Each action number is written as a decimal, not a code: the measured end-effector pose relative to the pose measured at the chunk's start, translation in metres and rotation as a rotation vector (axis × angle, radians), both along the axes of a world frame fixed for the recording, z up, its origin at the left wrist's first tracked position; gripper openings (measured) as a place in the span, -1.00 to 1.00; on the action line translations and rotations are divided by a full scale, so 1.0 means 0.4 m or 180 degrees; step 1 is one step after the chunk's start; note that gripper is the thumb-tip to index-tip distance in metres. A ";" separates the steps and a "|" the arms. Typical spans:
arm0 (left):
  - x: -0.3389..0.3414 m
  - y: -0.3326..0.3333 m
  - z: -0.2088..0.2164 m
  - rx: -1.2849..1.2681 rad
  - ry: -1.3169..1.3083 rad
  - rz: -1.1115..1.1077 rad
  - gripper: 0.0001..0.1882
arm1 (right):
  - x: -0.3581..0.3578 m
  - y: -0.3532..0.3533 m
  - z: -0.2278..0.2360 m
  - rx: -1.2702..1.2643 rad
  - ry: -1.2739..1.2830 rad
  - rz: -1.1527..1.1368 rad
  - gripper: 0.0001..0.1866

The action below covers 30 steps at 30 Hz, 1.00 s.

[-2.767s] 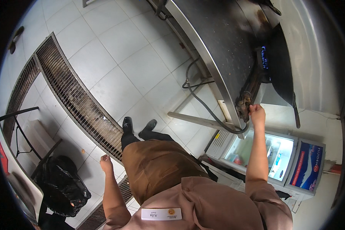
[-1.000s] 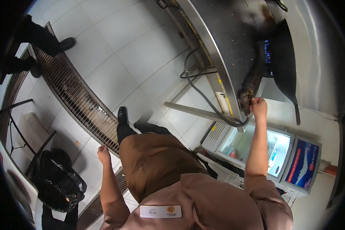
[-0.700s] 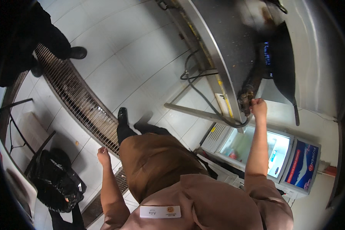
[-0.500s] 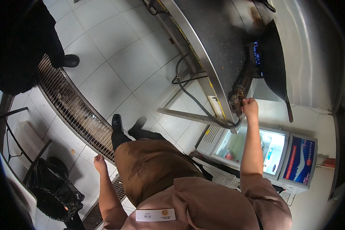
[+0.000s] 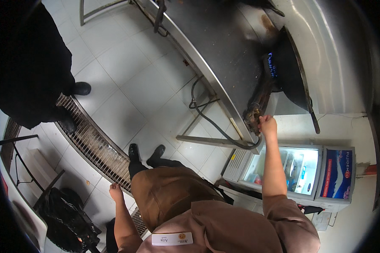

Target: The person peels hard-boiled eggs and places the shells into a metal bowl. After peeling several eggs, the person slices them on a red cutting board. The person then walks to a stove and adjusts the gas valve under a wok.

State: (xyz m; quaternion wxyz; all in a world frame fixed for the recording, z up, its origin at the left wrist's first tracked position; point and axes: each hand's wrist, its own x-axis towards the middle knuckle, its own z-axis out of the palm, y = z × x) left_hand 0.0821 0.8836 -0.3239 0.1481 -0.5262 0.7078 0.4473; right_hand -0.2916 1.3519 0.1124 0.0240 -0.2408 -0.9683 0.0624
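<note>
My right hand [image 5: 267, 126] is closed on the gas valve [image 5: 253, 117] at the near end of a burner; my fingers partly cover it. From there the dark burner pipe [image 5: 261, 96] runs to a ring of blue flame [image 5: 272, 64]. A large black wok [image 5: 292, 69] sits tilted over that flame, its handle [image 5: 314, 118] pointing toward me. Down at my left side hangs my left hand [image 5: 116, 192], fingers curled, with nothing visible in it. A black hose [image 5: 223, 134] loops below the valve end of the stove.
A steel stove table [image 5: 215, 46] stretches away ahead. A lit glass-door chiller [image 5: 283, 168] stands at my right. Along the floor on the left runs a metal drain grate [image 5: 95, 139]. A person in black [image 5: 33, 63] stands there, near a black plastic bag [image 5: 67, 219].
The view has shifted slightly, so the stove and wok sit further left. The person in black has shifted, and a second shoe now shows on the grate. My right hand stays at the valve.
</note>
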 end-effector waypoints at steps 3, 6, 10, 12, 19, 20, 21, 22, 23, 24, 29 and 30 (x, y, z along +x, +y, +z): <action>-0.025 -0.012 0.037 -0.0056 0.0091 -0.0066 -0.79 | 0.006 -0.014 0.007 -0.0142 0.0149 0.0042 -0.79; -0.053 -0.026 0.043 -0.0048 0.0167 -0.0107 -0.78 | 0.000 -0.014 0.009 -0.0183 0.0071 0.0058 -0.81; -0.069 -0.029 0.033 -0.0104 0.0448 -0.0125 -0.76 | -0.008 -0.006 0.008 -0.0239 -0.0032 0.0048 -0.83; -0.075 -0.023 0.033 -0.0080 0.0395 -0.0051 -0.76 | -0.007 -0.006 0.005 -0.0218 -0.0011 0.0050 -0.84; -0.048 0.001 0.049 0.0005 -0.0012 -0.0117 -0.75 | -0.005 -0.016 0.005 -0.0103 -0.0044 0.0056 -0.84; -0.039 0.003 0.045 -0.0015 -0.0011 -0.0124 -0.76 | -0.006 -0.016 0.007 -0.0098 -0.0060 0.0020 -0.84; -0.030 0.005 0.039 -0.0068 0.0009 -0.0139 -0.78 | -0.007 -0.016 0.007 -0.0094 -0.0069 0.0044 -0.84; -0.022 0.007 0.032 -0.0125 -0.0008 -0.0145 -0.79 | -0.007 -0.017 0.008 -0.0095 -0.0063 0.0041 -0.84; -0.016 0.009 0.024 -0.0180 -0.0022 -0.0152 -0.81 | -0.008 -0.017 0.008 -0.0128 -0.0068 -0.0029 -0.84; -0.011 0.009 0.017 -0.0181 0.0034 -0.0125 -0.81 | -0.009 -0.017 0.008 -0.0119 -0.0061 0.0022 -0.84; -0.010 0.008 0.011 -0.0102 0.0132 -0.0013 -0.81 | -0.013 -0.015 0.007 -0.0193 -0.0087 -0.0069 -0.85; -0.014 0.006 0.016 -0.0157 0.0176 -0.0101 -0.82 | -0.013 -0.013 0.006 -0.0235 -0.0096 -0.0083 -0.85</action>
